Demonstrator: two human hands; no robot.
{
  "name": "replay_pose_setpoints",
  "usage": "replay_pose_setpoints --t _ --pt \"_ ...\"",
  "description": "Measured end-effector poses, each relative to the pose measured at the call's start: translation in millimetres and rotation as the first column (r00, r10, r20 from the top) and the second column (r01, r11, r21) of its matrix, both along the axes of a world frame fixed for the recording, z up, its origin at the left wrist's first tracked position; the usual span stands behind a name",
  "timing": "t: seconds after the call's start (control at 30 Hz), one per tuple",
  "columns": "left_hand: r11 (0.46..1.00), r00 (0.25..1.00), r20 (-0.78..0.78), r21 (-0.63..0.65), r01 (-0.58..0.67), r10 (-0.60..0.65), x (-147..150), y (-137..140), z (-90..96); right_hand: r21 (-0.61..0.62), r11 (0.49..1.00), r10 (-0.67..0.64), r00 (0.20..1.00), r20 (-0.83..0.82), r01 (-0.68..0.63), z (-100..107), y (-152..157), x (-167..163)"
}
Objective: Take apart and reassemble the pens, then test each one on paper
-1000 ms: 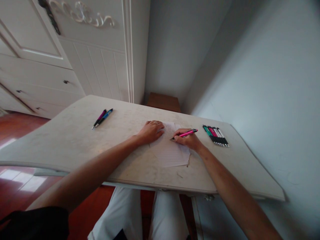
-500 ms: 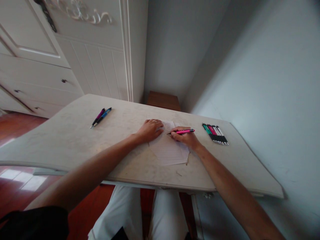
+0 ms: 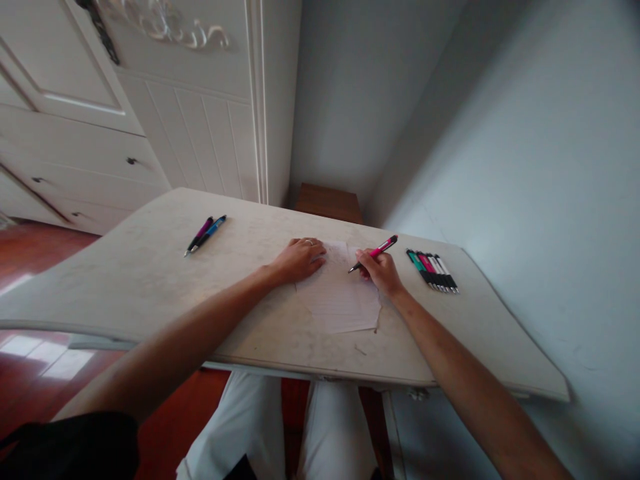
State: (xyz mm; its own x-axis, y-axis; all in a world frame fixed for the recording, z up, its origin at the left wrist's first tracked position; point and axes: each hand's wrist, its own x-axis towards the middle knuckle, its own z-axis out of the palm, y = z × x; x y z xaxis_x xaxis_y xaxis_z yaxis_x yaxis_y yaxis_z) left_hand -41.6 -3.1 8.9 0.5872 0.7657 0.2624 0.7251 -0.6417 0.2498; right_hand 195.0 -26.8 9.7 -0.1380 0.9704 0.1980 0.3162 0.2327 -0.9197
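Note:
A sheet of lined paper [image 3: 345,303] with uneven edges lies on the pale tabletop [image 3: 250,227] in front of me. My left hand [image 3: 303,259] rests flat on the paper's upper left part, its fingers stretched out, a ring on one of them. In my right hand [image 3: 379,269] is a pink pen [image 3: 379,249], pinched near its dark grip. The pen tilts up to the right, its tip over the upper right part of the paper; whether the tip touches the sheet I cannot tell. Faint marks near the top of the paper are too small to read.
A purple pen [image 3: 201,233] and a blue pen [image 3: 212,230] lie side by side on the left. Several pens [image 3: 433,270] in green, pink and white form a row at the right. A white cabinet [image 3: 200,133] and a grey wall [image 3: 525,167] stand beyond the table.
My right hand has shifted right, and the pen has swung from nearly level to a steeper tilt, its tip farther right on the paper. My left hand stays on the sheet.

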Motion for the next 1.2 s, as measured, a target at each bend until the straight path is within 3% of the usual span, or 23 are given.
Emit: replay_pose_setpoints --t 0.13,0.33,0.57,0.7,0.83,1.03,1.2 --pt "0.999 0.999 0.011 -0.015 0.052 -0.052 -6.0 4.1 0.3 0.023 0.996 -0.085 0.996 -0.02 0.085 -0.8 2.0 0.8" --pt "0.997 0.997 0.045 -0.034 0.067 -0.066 -7.4 4.4 1.0 0.204 0.976 -0.058 0.994 -0.09 0.075 6.5 6.8 2.4" --pt "0.997 0.994 0.077 -0.038 0.074 -0.071 -7.4 1.7 5.2 0.008 1.0 -0.02 0.93 -0.368 0.024 3.5 11.6 2.5" --pt "0.997 0.992 0.103 -0.021 0.073 -0.071 -7.7 3.8 2.5 -0.033 0.999 -0.036 0.893 -0.448 0.023 1.0 13.4 4.8" --pt "0.997 0.986 0.147 0.002 0.077 -0.076 -8.0 10.2 -4.0 -0.043 0.998 -0.052 0.886 -0.461 0.037 1.7 14.6 9.4" --pt "0.999 0.93 0.366 0.025 -0.033 0.021 -9.7 19.9 -6.6 -0.042 0.995 -0.097 0.914 -0.393 0.088 4.2 15.5 13.0" --pt "0.999 0.918 0.394 0.021 -0.048 0.036 -11.5 20.8 -6.5 -0.029 0.999 -0.044 0.911 -0.41 0.035 6.2 14.6 13.7"
